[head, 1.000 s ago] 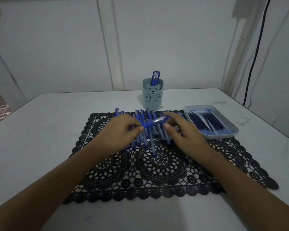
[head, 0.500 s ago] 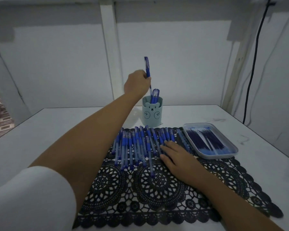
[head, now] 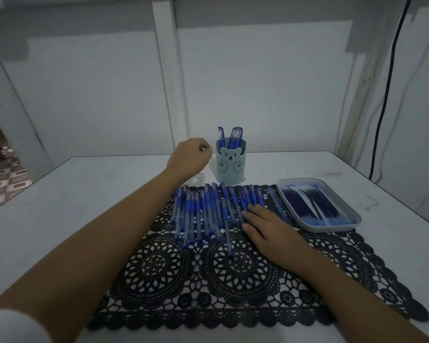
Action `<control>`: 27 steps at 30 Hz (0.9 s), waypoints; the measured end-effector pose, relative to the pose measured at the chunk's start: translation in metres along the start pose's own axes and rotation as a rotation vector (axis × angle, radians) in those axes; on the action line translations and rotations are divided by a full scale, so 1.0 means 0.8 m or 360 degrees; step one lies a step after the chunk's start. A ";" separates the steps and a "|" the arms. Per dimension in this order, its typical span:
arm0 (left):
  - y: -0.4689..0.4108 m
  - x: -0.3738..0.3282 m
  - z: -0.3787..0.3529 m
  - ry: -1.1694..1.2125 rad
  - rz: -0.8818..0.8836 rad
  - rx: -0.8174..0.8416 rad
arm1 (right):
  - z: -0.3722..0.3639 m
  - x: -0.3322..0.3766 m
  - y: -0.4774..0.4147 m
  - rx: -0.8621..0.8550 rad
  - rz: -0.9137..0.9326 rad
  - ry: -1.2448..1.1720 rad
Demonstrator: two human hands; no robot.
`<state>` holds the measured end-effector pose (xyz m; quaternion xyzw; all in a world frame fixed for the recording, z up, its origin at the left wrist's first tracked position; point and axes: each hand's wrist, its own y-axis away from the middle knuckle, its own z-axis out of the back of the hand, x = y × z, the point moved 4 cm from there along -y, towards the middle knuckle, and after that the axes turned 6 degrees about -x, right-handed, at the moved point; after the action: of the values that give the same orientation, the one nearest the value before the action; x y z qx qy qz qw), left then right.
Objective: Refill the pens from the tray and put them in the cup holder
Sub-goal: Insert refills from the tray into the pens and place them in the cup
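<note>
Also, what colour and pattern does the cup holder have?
The cup holder is pale blue-green with a bear face on its front, seen in the head view.

No text, brand or number can be read anywhere. The only marking is a drawn bear face on the cup holder (head: 230,167), just right of the left hand (head: 188,157).

left hand (head: 190,157) reaches forward, fingers curled, empty; right hand (head: 263,226) lies flat, palm down
</note>
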<state>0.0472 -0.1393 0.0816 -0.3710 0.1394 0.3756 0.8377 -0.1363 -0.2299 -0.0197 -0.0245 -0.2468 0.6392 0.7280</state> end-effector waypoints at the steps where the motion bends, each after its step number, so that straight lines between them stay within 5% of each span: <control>1: 0.015 0.013 0.005 -0.0027 0.0035 0.0000 | 0.000 0.000 0.000 0.0003 -0.0005 -0.0004; 13: 0.109 0.090 0.003 -0.0551 0.0456 0.0388 | -0.001 0.000 0.000 0.0022 -0.0032 -0.0005; 27: 0.121 0.067 0.021 -0.0905 0.0236 0.0254 | -0.001 0.000 0.001 0.0016 -0.0029 0.0019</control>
<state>0.0116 -0.0559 0.0156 -0.1728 -0.0450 0.5124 0.8400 -0.1368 -0.2297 -0.0208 -0.0224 -0.2394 0.6335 0.7354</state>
